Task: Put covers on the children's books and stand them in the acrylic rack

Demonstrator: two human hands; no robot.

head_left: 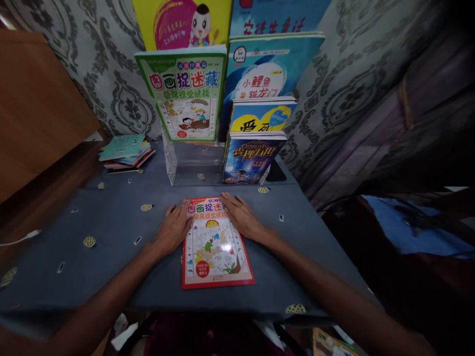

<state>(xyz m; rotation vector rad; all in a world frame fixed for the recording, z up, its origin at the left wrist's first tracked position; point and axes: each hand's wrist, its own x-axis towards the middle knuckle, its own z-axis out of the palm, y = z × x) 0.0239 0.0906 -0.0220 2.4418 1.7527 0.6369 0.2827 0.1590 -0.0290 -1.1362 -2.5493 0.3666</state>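
Observation:
A red-bordered picture book (218, 252) with a cartoon cover lies face up near the table's front edge. At its upper left edge rests my left hand (175, 228), fingers pointing forward and thumb side against the cover. My right hand (243, 217) lies over the book's upper right corner with its fingers stretched out. Both hands touch the book without closing round it, and they cover the ends of its printed title.
Behind the book stands a clear acrylic rack (196, 173) holding a green-bordered book (187, 94), a dark blue book (250, 158) and several others in tiers. A small pile of books (126, 151) lies at the back left. A white cable (27, 236) reaches the left side.

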